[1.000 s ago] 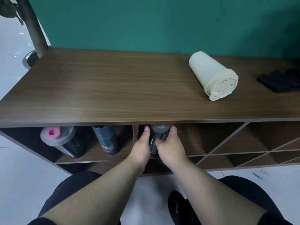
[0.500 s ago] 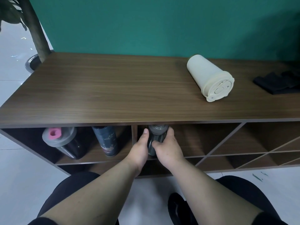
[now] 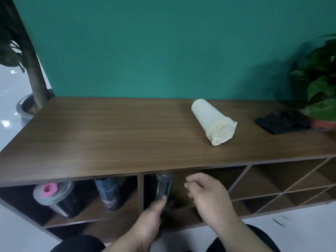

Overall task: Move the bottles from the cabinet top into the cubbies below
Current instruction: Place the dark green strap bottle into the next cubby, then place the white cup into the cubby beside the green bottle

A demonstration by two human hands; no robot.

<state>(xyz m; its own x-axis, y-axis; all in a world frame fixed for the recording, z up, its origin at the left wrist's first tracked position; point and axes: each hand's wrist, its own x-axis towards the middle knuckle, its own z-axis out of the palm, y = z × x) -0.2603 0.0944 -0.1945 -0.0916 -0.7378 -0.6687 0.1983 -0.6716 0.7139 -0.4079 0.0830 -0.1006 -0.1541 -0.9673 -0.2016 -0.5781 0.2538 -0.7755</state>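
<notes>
From the head view we see a cream bottle (image 3: pixel 212 120) lying on its side on the cabinet top (image 3: pixel 109 135), toward the right end and nearer the back edge, its lid facing us. A black cloth (image 3: pixel 282 121) lies further right, beside a potted plant (image 3: pixel 321 84) at the right end.

In the cubby (image 3: pixel 190 195) just right of the first divider, a grey bottle (image 3: pixel 163 186) stands upright close to the divider. Our left hand (image 3: pixel 149 224) reaches up to it, one fingertip (image 3: pixel 163 198) touching its lower part; the picture is blurred and we cannot tell whether the hand grips it. Our right hand (image 3: pixel 207 193) hangs beside the bottle, clear of it, fingers loosely spread and holding nothing.

In the left cubby (image 3: pixel 21 204), a dark bottle (image 3: pixel 109 192) stands upright near the divider, and a shaker (image 3: pixel 54 197) with a grey lid and pink cap leans at the left.
</notes>
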